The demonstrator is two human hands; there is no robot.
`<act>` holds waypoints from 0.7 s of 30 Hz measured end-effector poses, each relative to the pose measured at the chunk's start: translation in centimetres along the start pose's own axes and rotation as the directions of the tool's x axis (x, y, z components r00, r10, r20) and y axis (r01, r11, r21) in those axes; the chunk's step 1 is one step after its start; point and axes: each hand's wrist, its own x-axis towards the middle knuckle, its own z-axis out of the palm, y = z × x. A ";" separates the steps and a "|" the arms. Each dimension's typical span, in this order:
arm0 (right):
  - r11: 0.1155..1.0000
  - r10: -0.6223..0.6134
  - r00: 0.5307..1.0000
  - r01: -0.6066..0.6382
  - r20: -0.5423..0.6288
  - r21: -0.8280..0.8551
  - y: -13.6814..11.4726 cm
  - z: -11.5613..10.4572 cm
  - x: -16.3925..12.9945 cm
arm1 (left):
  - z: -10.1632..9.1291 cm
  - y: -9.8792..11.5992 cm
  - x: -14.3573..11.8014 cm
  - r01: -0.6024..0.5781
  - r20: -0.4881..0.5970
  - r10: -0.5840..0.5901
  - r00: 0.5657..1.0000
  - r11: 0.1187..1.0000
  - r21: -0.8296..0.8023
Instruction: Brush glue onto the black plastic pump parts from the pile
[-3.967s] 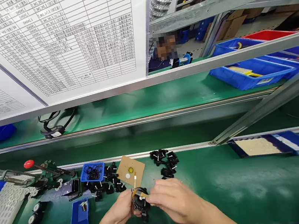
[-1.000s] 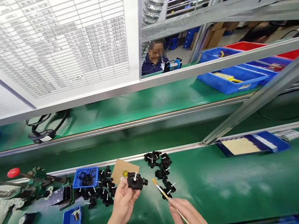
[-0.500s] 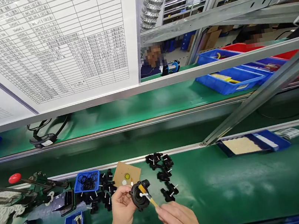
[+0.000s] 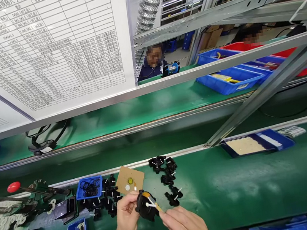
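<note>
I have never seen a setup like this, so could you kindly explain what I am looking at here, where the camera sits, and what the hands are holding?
This is no machine: a person works with bare hands, and the camera sits on that person's head, looking down at a green workbench. The left hand holds a round black part with a white pin at its middle. The right hand holds a thin brush, its tip at that part. On the bench lie loose black parts, a blue tray of black rings, a cardboard piece and a red-knobbed lever tool. A printed table hangs above. Another person sits beyond the shelves.
</note>
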 end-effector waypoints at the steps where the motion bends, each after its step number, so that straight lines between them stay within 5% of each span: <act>1: 1.000 -0.010 1.000 0.010 0.004 -0.005 -0.1 -0.1 0.3 | -0.1 0.1 0.0 0.012 0.036 -0.012 0.999 1.000 0.004; 6: 0.999 -0.051 0.995 0.051 0.087 -0.003 -0.2 -0.9 1.5 | -0.5 0.7 0.1 0.234 0.101 -0.229 0.968 0.971 -0.039; 10: 0.996 -0.086 0.977 0.077 0.193 0.052 0.1 -1.6 2.4 | -0.4 1.7 0.7 0.522 0.175 -0.502 0.847 0.848 -0.095; 16: 0.987 -0.155 0.906 0.124 0.394 0.103 1.5 -2.9 4.6 | 0.2 3.1 1.6 0.625 0.187 -0.597 0.780 0.752 -0.208; 21: 0.974 -0.228 0.828 0.190 0.512 0.127 2.1 -3.1 6.2 | 0.2 3.5 1.3 0.733 0.203 -0.706 0.679 0.667 -0.132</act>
